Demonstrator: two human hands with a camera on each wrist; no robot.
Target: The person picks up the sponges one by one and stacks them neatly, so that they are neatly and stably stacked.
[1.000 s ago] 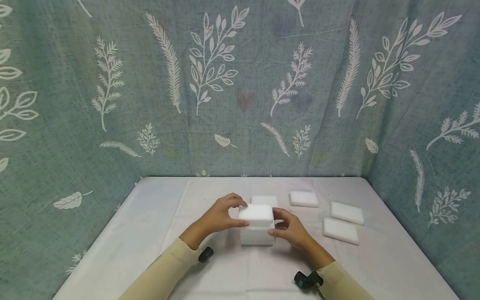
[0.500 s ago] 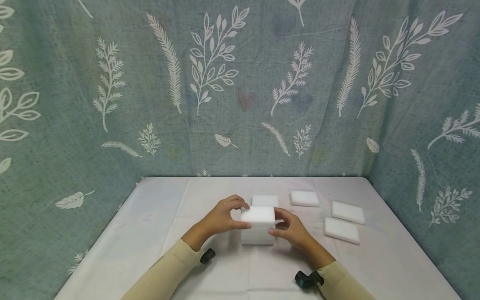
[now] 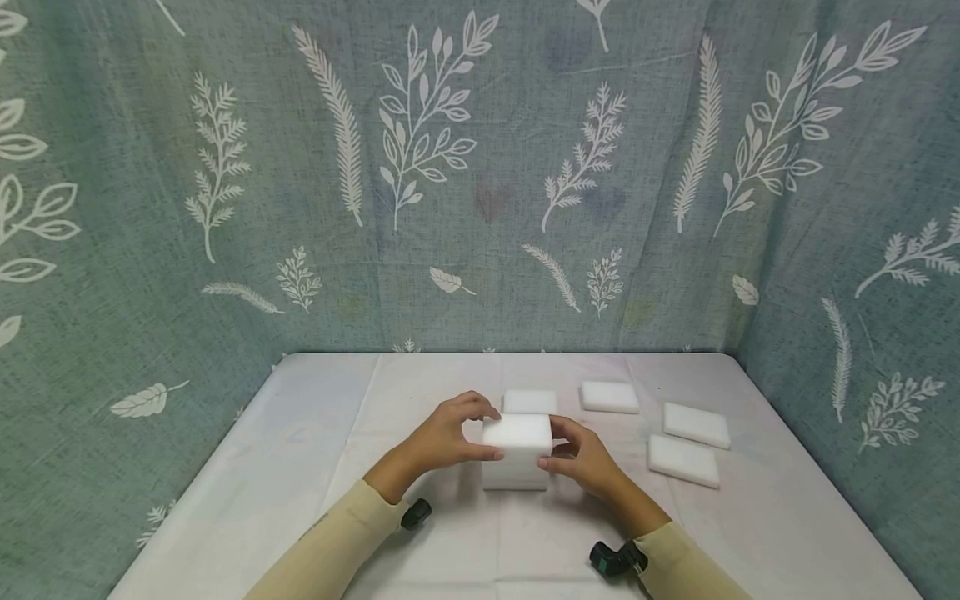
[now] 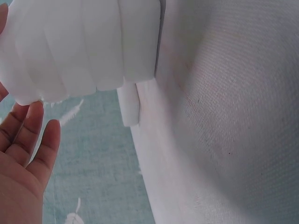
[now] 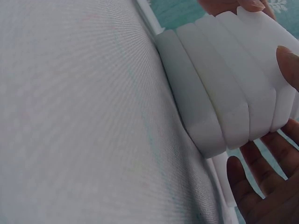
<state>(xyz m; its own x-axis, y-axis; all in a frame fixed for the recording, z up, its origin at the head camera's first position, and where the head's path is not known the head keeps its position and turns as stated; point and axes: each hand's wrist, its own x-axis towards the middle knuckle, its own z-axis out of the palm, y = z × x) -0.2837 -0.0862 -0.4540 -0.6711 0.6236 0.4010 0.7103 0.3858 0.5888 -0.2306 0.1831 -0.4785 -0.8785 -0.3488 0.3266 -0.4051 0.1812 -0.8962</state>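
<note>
1. The left hand (image 3: 442,435) pinches the upper part of a white stack (image 3: 517,467) from its left side, thumb on the front face and fingers at the back edge.
2. The right hand (image 3: 587,457) holds the same stack from the right, its thumb on the front face near the corner and its other fingers round behind; in the right wrist view the little finger stands a little apart from the stack.
3. The stack is made of at least five flat, matt white blocks with softly rounded edges, laid one on another. It stands upright near the middle of the worktop, its layers slightly staggered in the wrist views and its seams hard to make out from the head view.
4. Beige sleeves (image 3: 330,546) cover both forearms, and a black device (image 3: 613,560) sits at each wrist.
5. Four loose white blocks (image 3: 683,462) of the same kind lie flat: one just behind the stack, one farther back to its right, and two near each other at the right.
6. The worktop (image 3: 435,550) wears a white cloth with fold lines, a fine weave and faint bluish and pinkish marks.
7. Around the back and both sides hangs a grey-green curtain (image 3: 487,250) printed with white leaves and sprigs, with a few faded reddish, blue and yellowish blotches.
</note>
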